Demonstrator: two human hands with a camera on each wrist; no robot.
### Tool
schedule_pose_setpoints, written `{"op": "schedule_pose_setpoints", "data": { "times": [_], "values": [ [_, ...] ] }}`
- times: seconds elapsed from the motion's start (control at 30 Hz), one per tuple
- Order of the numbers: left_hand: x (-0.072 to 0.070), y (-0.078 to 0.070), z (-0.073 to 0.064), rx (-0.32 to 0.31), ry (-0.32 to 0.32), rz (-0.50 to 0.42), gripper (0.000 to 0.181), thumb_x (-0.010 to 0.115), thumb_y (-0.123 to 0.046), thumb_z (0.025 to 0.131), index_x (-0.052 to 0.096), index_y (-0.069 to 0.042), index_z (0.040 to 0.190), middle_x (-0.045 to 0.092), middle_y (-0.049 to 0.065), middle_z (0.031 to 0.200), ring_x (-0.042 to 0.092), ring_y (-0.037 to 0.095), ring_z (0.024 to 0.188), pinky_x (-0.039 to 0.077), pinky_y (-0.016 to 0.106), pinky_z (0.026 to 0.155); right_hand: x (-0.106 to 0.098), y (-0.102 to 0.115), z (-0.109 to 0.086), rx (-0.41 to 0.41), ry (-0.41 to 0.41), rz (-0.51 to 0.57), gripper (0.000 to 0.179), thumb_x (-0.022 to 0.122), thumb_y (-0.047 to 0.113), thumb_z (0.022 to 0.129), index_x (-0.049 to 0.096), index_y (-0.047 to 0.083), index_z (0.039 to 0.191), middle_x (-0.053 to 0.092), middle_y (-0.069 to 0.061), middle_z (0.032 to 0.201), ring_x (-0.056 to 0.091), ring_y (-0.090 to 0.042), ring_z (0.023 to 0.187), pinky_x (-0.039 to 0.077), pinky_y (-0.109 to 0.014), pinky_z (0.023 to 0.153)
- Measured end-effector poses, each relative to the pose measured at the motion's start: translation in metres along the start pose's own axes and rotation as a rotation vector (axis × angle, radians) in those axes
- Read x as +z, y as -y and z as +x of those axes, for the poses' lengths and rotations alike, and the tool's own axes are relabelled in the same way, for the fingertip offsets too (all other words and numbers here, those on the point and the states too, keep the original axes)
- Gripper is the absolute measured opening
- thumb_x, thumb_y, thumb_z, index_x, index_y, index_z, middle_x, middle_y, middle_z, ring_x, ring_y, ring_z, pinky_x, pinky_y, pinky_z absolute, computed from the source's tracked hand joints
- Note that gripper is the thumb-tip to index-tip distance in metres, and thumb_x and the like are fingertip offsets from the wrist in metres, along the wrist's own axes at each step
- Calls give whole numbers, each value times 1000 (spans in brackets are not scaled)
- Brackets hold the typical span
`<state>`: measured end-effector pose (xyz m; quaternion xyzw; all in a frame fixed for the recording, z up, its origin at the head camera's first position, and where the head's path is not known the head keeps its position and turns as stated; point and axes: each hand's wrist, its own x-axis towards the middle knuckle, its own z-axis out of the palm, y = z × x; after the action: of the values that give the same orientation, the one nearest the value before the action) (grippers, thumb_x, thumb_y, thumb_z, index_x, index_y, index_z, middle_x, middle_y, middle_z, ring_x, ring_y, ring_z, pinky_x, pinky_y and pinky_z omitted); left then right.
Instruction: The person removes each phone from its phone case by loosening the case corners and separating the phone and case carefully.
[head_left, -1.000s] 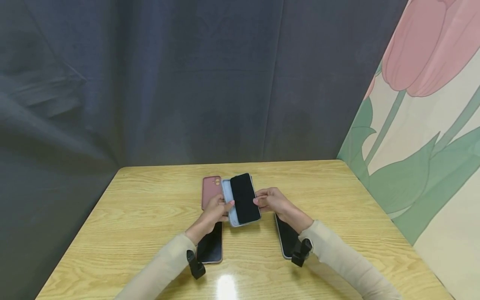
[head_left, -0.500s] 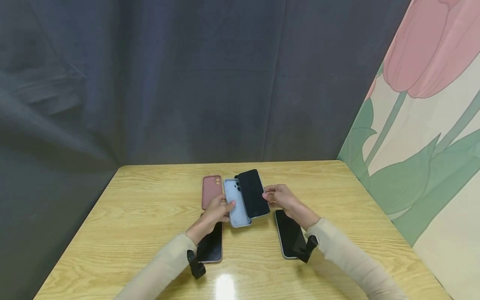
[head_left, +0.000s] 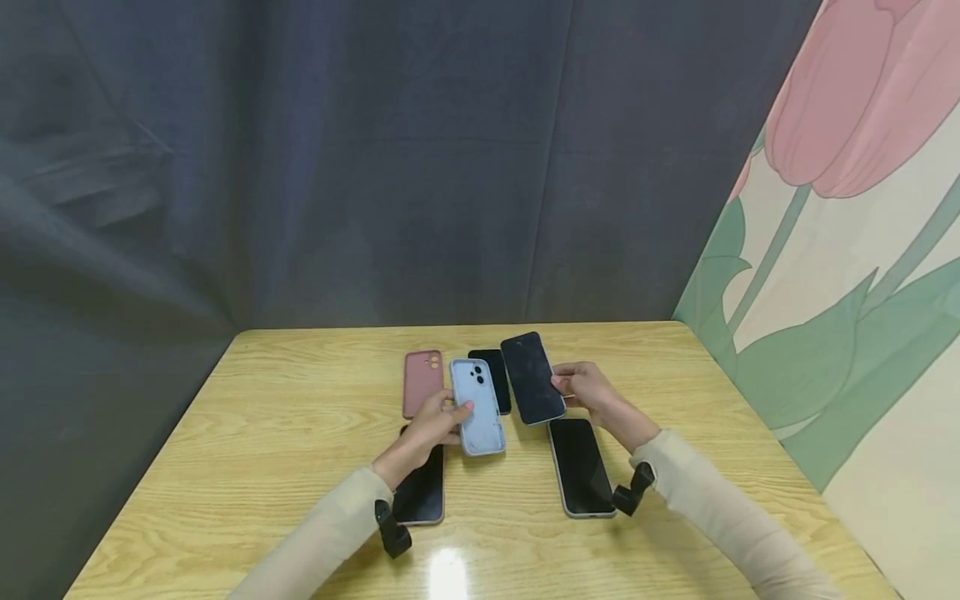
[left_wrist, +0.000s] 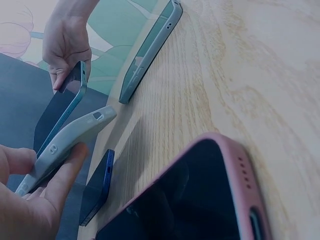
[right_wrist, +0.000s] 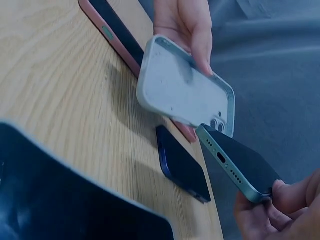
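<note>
My left hand (head_left: 431,423) pinches a light blue phone case (head_left: 478,421) by its left side, thumb over the inner face. The case holds no phone, and its open side faces up. To the right, my right hand (head_left: 588,390) grips a bare smartphone (head_left: 531,379) by its right edge, thumb on the black screen. In the right wrist view, the pale green frame of that smartphone (right_wrist: 225,162) shows its charging port. Case and smartphone are both above the table; in the head view a gap separates them.
A dark blue smartphone (head_left: 497,379) lies behind the case. A pink phone case (head_left: 422,387) lies to the left. A smartphone in a pink case (head_left: 422,492) lies under my left wrist, and another smartphone in a pale case (head_left: 581,467) lies front right on the wooden table (head_left: 300,400).
My right hand has drawn the smartphone out of the light blue case, up and to the right. The dark blue smartphone behind has come into view. My left hand has stayed nearly still.
</note>
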<state>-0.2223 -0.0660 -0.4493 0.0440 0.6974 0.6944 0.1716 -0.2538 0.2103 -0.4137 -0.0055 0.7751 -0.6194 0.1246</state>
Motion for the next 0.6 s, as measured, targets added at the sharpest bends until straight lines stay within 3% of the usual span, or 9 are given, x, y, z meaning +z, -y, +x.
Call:
{"op": "schedule_pose_setpoints", "data": {
  "times": [0.6],
  "values": [
    [-1, 0, -3, 7, 16, 15, 38, 52, -15, 104, 44, 10, 132, 67, 26, 113, 68, 33, 101, 58, 44, 82, -41, -18, 6, -21, -87, -58, 35, 41, -2, 102, 47, -21, 131, 62, -1, 86, 58, -9, 74, 52, -26, 67]
  ]
}}
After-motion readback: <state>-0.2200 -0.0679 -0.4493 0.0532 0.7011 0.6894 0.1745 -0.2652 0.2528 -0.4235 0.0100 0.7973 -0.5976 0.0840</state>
